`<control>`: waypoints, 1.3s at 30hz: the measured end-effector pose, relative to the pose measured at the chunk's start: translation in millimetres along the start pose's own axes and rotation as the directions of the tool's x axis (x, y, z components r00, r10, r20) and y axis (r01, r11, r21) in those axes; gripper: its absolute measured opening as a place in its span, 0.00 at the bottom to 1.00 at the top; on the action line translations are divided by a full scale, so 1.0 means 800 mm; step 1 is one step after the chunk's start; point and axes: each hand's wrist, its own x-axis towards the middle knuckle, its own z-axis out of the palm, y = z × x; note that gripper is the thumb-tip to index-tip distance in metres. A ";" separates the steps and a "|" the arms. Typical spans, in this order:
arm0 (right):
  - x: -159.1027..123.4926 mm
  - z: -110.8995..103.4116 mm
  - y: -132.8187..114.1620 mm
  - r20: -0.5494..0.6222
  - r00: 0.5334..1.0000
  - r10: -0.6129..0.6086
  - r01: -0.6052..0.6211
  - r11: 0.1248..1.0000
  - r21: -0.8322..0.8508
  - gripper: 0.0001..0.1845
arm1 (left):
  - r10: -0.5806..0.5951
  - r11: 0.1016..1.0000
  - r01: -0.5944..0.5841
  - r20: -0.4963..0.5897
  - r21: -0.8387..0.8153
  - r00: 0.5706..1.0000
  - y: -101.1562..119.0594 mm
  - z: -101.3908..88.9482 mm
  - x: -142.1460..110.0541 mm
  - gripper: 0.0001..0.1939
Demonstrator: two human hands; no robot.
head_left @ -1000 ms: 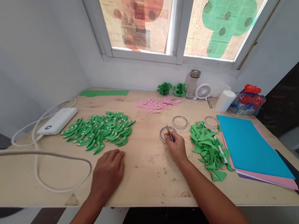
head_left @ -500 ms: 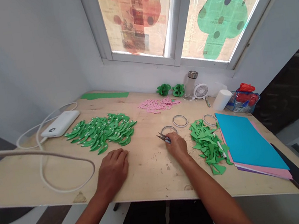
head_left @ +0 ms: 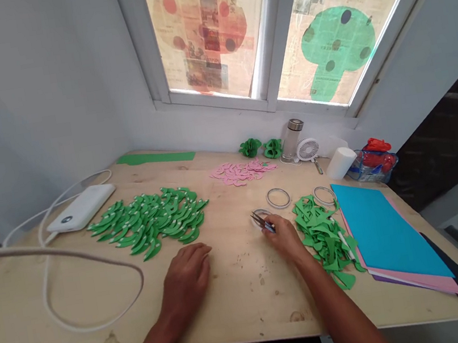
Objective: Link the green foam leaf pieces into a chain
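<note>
My right hand [head_left: 284,236] is closed around small thread snips [head_left: 261,221], whose blades point left over a roll of clear tape [head_left: 257,217] on the wooden table [head_left: 237,285]. My left hand [head_left: 187,278] rests palm down on the table with fingers loosely curled, holding nothing. It lies just below a spread of green curved paper cut-outs [head_left: 150,217]. A heap of green paper scraps [head_left: 321,229] lies right beside my right hand.
Two more tape rolls [head_left: 278,198] lie behind. Pink cut-outs [head_left: 240,171], green paper flowers [head_left: 250,147], a bottle [head_left: 292,136], a small fan [head_left: 307,150] and a white roll [head_left: 339,162] stand near the window. Coloured paper sheets [head_left: 381,229] lie right; a power bank [head_left: 80,208] with cable lies left.
My right hand has turned the snips from pointing up over the tape roll to pointing left. The left hand has slid slightly right. The camera view shifted.
</note>
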 end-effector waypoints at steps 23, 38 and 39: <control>0.178 -0.073 0.108 -0.229 0.909 0.349 -0.393 0.901 -0.186 0.11 | 0.232 0.971 -0.237 0.377 -0.035 0.897 0.129 0.173 0.171 0.09; 0.069 -0.068 0.023 -0.090 0.891 0.445 -0.177 0.523 0.834 0.23 | -0.100 0.773 0.207 0.207 -0.600 0.973 0.097 0.095 0.130 0.08; 0.057 -0.062 0.016 -0.053 0.891 0.452 -0.185 0.466 0.865 0.22 | -0.108 0.756 0.215 0.206 -0.619 0.973 0.099 0.091 0.126 0.08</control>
